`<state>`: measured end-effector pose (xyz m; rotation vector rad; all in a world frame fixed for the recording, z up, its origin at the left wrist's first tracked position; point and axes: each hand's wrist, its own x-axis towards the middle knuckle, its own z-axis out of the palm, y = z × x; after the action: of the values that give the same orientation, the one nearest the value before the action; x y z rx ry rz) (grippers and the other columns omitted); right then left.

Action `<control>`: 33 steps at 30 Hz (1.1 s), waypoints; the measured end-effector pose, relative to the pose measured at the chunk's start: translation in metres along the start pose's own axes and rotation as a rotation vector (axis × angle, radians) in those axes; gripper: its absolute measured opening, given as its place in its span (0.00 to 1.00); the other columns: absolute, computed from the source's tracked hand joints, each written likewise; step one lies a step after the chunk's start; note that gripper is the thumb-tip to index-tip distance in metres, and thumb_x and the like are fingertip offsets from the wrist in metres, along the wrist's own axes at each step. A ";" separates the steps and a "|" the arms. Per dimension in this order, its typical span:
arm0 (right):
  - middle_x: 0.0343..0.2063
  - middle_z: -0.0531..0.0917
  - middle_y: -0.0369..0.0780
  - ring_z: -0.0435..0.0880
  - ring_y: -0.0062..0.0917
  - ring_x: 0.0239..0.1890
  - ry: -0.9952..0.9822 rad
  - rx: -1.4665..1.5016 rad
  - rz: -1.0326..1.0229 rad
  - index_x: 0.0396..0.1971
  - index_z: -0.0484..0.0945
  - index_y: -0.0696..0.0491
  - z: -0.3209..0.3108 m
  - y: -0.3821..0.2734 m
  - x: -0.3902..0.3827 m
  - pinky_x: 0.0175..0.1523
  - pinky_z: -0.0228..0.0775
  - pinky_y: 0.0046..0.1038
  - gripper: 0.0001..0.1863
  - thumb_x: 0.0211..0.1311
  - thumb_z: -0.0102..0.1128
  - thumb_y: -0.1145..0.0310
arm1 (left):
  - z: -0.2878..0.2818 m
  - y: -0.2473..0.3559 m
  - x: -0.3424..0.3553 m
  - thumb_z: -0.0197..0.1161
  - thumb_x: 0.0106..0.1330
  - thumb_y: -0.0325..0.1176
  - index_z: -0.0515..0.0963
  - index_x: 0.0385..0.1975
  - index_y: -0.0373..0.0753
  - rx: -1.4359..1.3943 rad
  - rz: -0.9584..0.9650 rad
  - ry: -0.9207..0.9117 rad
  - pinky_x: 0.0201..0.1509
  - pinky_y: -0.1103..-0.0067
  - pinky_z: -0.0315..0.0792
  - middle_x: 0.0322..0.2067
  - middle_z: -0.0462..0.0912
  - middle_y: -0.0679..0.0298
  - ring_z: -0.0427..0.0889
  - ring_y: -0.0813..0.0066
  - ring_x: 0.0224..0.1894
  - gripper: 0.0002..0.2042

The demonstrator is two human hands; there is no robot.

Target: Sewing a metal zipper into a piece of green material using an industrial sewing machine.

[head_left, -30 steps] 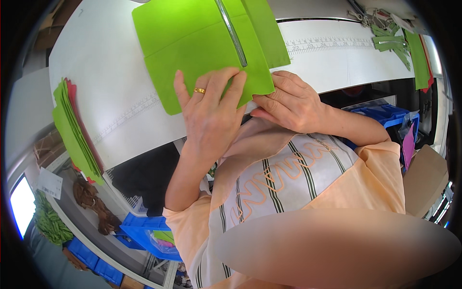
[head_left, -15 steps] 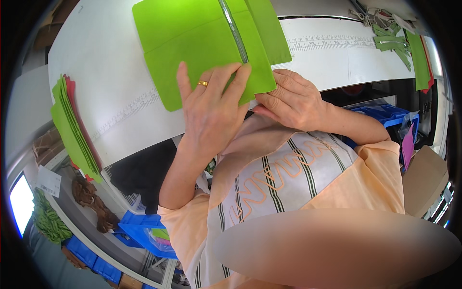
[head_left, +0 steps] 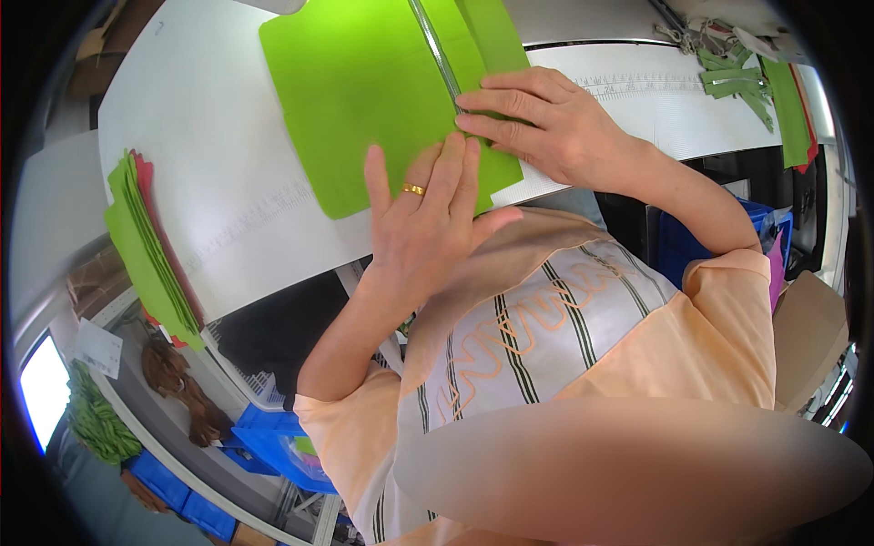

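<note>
Green fabric lay under the wide-spread left hand. The right hand, fingers extended, rested by the zipper.

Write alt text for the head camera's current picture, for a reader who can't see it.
A person's left hand, wearing a gold ring, and right hand lie on a bright green fabric panel at the near end of its silver zipper, on a white table. Green and red fabric pieces lie along the table's left edge.
</note>
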<state>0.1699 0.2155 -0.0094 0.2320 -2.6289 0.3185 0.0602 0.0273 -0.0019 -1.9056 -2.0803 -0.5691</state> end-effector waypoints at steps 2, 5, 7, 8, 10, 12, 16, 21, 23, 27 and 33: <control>0.49 0.79 0.34 0.76 0.30 0.50 -0.021 0.002 -0.010 0.46 0.80 0.50 0.002 0.000 -0.001 0.54 0.70 0.32 0.19 0.52 0.57 0.71 | -0.002 -0.002 -0.001 0.60 0.56 0.60 0.79 0.43 0.35 -0.016 0.004 -0.020 0.62 0.50 0.55 0.45 0.78 0.63 0.77 0.69 0.43 0.30; 0.50 0.78 0.34 0.76 0.30 0.50 -0.056 0.023 0.003 0.47 0.79 0.49 -0.001 -0.001 -0.002 0.54 0.70 0.32 0.20 0.52 0.57 0.70 | -0.008 -0.009 0.002 0.56 0.60 0.60 0.80 0.41 0.34 -0.075 0.009 -0.030 0.61 0.49 0.56 0.44 0.79 0.63 0.78 0.70 0.42 0.29; 0.50 0.78 0.36 0.76 0.30 0.50 -0.090 0.040 -0.005 0.47 0.79 0.50 -0.005 -0.001 0.000 0.55 0.69 0.32 0.20 0.50 0.57 0.70 | -0.011 -0.019 0.009 0.59 0.60 0.56 0.80 0.39 0.35 -0.103 0.012 -0.037 0.62 0.50 0.56 0.43 0.80 0.64 0.79 0.70 0.42 0.26; 0.50 0.78 0.36 0.76 0.30 0.50 -0.063 0.045 -0.008 0.47 0.79 0.50 -0.006 0.000 0.002 0.55 0.69 0.32 0.20 0.50 0.57 0.70 | -0.011 -0.029 0.015 0.61 0.60 0.51 0.80 0.40 0.37 -0.148 0.045 -0.080 0.62 0.50 0.55 0.43 0.79 0.65 0.79 0.70 0.42 0.22; 0.50 0.78 0.37 0.75 0.31 0.50 -0.100 -0.001 -0.060 0.47 0.79 0.51 -0.008 0.000 0.003 0.55 0.69 0.33 0.21 0.49 0.57 0.70 | -0.004 -0.048 0.030 0.64 0.59 0.46 0.80 0.40 0.38 -0.192 0.078 -0.123 0.62 0.50 0.55 0.42 0.79 0.66 0.79 0.70 0.42 0.18; 0.50 0.78 0.37 0.75 0.31 0.50 -0.119 -0.004 -0.064 0.47 0.78 0.52 -0.009 -0.001 0.004 0.55 0.69 0.33 0.21 0.48 0.56 0.71 | 0.008 -0.066 0.046 0.67 0.57 0.39 0.80 0.41 0.42 -0.024 -0.027 0.007 0.61 0.49 0.56 0.42 0.78 0.70 0.79 0.70 0.42 0.14; 0.50 0.77 0.38 0.75 0.31 0.51 -0.131 0.016 -0.058 0.47 0.78 0.52 -0.008 -0.001 0.004 0.54 0.69 0.32 0.21 0.49 0.56 0.70 | 0.018 -0.079 0.054 0.66 0.58 0.40 0.79 0.43 0.44 0.035 0.033 -0.014 0.60 0.49 0.56 0.43 0.77 0.72 0.79 0.69 0.43 0.15; 0.49 0.78 0.37 0.75 0.30 0.51 -0.099 0.041 -0.045 0.46 0.78 0.52 -0.008 0.000 0.006 0.53 0.69 0.32 0.20 0.49 0.57 0.69 | 0.017 -0.075 0.053 0.67 0.55 0.44 0.79 0.44 0.45 -0.010 -0.007 0.034 0.59 0.48 0.56 0.44 0.77 0.73 0.79 0.69 0.43 0.18; 0.49 0.78 0.37 0.75 0.30 0.50 -0.098 0.040 -0.048 0.45 0.78 0.52 -0.008 0.001 0.007 0.52 0.69 0.32 0.19 0.50 0.57 0.69 | 0.017 -0.075 0.054 0.67 0.55 0.44 0.79 0.44 0.45 -0.007 -0.013 0.018 0.59 0.48 0.55 0.44 0.77 0.73 0.78 0.69 0.43 0.18; 0.48 0.78 0.38 0.75 0.30 0.50 -0.084 0.065 -0.051 0.44 0.78 0.53 -0.008 0.001 0.008 0.52 0.69 0.32 0.19 0.49 0.58 0.69 | 0.017 -0.076 0.053 0.67 0.55 0.45 0.79 0.44 0.45 -0.039 -0.040 0.008 0.59 0.48 0.55 0.44 0.76 0.73 0.78 0.69 0.43 0.19; 0.47 0.79 0.39 0.75 0.31 0.49 -0.076 0.076 -0.080 0.43 0.79 0.55 -0.010 0.004 0.010 0.53 0.68 0.34 0.19 0.47 0.59 0.70 | 0.018 -0.075 0.053 0.67 0.55 0.46 0.78 0.44 0.45 -0.057 -0.063 0.006 0.60 0.49 0.54 0.46 0.77 0.73 0.78 0.68 0.44 0.19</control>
<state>0.1651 0.2211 0.0035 0.3799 -2.6763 0.3899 -0.0183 0.0782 -0.0026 -1.8715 -2.1490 -0.6551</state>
